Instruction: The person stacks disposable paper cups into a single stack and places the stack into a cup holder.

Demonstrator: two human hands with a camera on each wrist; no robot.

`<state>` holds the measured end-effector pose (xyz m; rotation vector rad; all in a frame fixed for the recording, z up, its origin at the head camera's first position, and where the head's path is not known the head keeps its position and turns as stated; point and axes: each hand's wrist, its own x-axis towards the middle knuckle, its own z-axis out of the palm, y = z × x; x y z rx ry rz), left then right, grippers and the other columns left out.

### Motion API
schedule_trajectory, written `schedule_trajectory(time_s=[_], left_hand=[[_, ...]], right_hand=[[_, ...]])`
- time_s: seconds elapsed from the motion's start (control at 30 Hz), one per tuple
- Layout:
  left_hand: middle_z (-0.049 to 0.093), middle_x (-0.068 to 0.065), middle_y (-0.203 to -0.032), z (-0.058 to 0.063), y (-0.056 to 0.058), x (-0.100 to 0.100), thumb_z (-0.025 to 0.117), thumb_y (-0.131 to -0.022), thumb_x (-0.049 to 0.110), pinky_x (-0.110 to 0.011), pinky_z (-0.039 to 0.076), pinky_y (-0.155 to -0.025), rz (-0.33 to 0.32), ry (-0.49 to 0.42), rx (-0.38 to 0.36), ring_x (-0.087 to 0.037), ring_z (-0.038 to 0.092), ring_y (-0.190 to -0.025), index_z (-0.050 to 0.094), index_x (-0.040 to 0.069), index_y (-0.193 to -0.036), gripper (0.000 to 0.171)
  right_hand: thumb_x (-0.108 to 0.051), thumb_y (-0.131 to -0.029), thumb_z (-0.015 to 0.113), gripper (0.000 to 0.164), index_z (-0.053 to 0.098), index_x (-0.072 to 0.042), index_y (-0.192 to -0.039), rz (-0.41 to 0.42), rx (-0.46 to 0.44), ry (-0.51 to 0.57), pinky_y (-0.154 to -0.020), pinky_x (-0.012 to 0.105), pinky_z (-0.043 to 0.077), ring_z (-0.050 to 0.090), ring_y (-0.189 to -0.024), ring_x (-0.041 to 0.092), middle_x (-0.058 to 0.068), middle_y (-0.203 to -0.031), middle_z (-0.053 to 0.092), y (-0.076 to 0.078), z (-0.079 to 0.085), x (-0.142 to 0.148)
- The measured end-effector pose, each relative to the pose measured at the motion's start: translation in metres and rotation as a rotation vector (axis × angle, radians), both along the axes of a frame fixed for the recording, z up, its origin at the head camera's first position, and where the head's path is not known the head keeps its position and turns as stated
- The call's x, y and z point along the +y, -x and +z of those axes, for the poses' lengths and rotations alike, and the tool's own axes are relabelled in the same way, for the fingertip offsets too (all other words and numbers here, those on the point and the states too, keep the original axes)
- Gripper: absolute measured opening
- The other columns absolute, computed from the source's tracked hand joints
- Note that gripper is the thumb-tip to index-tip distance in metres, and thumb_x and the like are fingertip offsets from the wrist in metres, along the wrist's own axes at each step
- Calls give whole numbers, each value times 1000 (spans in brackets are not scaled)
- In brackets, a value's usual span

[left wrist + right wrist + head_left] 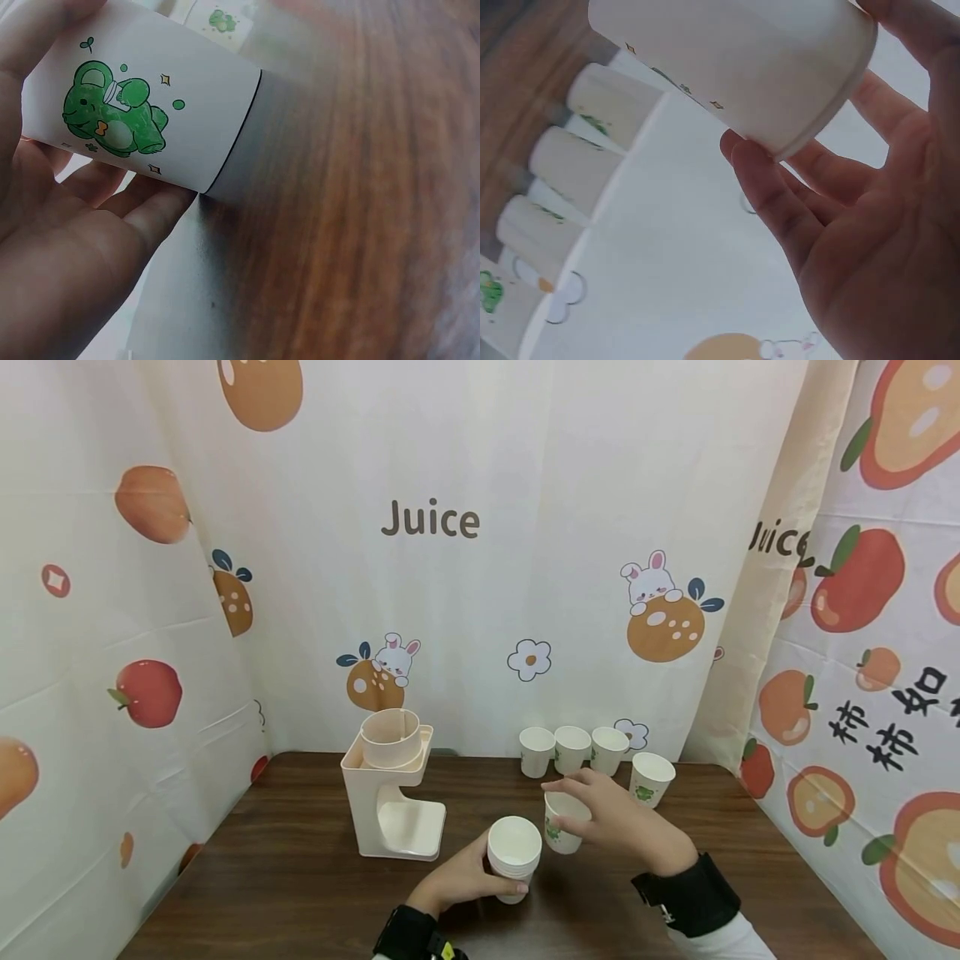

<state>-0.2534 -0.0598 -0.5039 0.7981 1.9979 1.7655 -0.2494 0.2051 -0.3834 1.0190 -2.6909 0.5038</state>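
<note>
In the head view my left hand [468, 875] grips a small stack of white paper cups [514, 847], several rims showing one above another. The left wrist view shows a green cartoon bear printed on the held cup [127, 112], its base close to the wooden tabletop. To the right of the stack, my right hand [618, 814] holds a single paper cup [564, 831] near its rim, reaching over it from the right. In the right wrist view, fingertips and thumb touch opposite sides of the rim of this cup [742, 67].
Behind the right hand, several white paper cups [572, 748] stand in a row near the curtain, with another cup [651, 779] at their right. A cream juicer-like appliance [390, 793] with a round top stands left on the dark wooden table [285, 860]. Printed curtains [465, 593] enclose the table.
</note>
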Motion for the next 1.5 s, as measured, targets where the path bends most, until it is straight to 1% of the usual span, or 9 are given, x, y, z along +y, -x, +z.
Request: schedule_trajectory(time_s=[0.2,0.27,0.43,0.63,0.73,0.8,1.0,1.2,1.5], left_hand=[[55,0,-132,0,0,-1,83,-84,13,-48,37,-103,-5,-4,-5,-20,52,-121,36,18,-149,80],[55,0,-131,0,0,-1,83,-84,13,-48,37,-103,-3,-3,0,-20,53,-121,37,18,-149,80],[56,1,-130,2,0,-1,83,-83,14,-47,37,-103,2,2,11,-20,53,-120,37,19,-148,80],[57,1,-130,1,1,-1,83,-84,14,-48,37,-103,-7,-1,15,-20,54,-120,37,19,-148,79],[57,1,-131,-1,3,0,83,-84,16,-47,38,-103,-15,-6,16,-20,54,-120,37,20,-148,78],[57,1,-131,-2,3,-1,83,-85,17,-47,38,-103,-18,-10,17,-21,54,-120,37,21,-148,78],[57,0,-129,-1,3,-2,82,-86,19,-45,40,-100,-29,-9,14,-21,55,-118,37,22,-147,76],[57,1,-129,2,2,-2,81,-86,20,-46,39,-101,-15,26,-13,-19,55,-118,37,21,-147,76],[58,1,-129,1,2,-2,81,-86,22,-45,39,-102,-21,28,-7,-19,55,-117,35,21,-149,78]], right_hand=[[-30,-94,73,40,65,-20,-132,45,84,31,-84,44,53,61,-110,27,10,-122,62,-9,15,-5],[-31,-95,72,40,64,-22,-133,52,93,40,-82,43,54,61,-110,28,11,-125,61,-12,20,-6],[-33,-96,70,42,62,-25,-137,69,80,60,-76,36,56,61,-108,28,13,-131,58,-19,31,-9],[-32,-95,72,43,62,-25,-137,91,131,68,-77,36,56,60,-110,28,14,-133,57,-23,37,-12],[-31,-95,73,44,62,-24,-136,116,133,84,-73,31,56,60,-112,29,16,-133,57,-26,39,-15],[-32,-94,73,44,61,-25,-136,127,148,83,-74,32,56,59,-115,30,15,-133,57,-27,39,-17],[-36,-93,73,45,61,-28,-136,150,166,78,-87,41,54,54,-126,27,9,-135,56,-31,38,-29],[-33,-94,74,44,62,-25,-135,200,168,82,-92,44,52,53,-127,27,9,-135,56,-33,35,-38],[-33,-96,70,41,60,-26,-136,210,131,69,-90,44,52,54,-125,27,8,-135,55,-35,28,-43]])
